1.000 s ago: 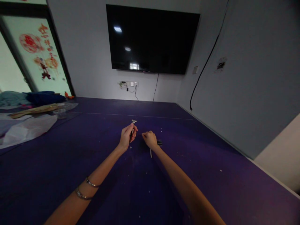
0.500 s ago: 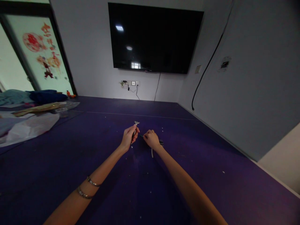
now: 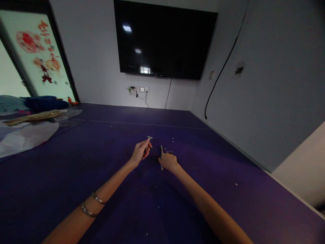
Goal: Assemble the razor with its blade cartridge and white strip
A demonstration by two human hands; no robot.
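My left hand (image 3: 140, 152) is closed round the dark handle of a small razor-like tool (image 3: 149, 137), whose T-shaped metal head points up and away from me. To its right, low over the purple surface, my right hand (image 3: 168, 161) has its fingers on a slim pale stick (image 3: 161, 165) that looks like a toothbrush, with a darker strip along its far end. The fingers partly cover the stick's middle. Just beyond my right knuckles lies a small dark, partly see-through object (image 3: 169, 152), too unclear to name.
Small white bits dot the purple surface (image 3: 122, 203). Clear plastic sheeting (image 3: 30, 137), a flat yellowish packet (image 3: 35, 117) and blue cloth (image 3: 45, 103) lie at the left. A black cable (image 3: 223, 71) hangs down the right wall; a television (image 3: 165, 40) is mounted ahead.
My right hand has moved back from near the left hand and now grips the pale stick, which lay beneath it before. My left hand still holds the tool. The view has shifted slightly.
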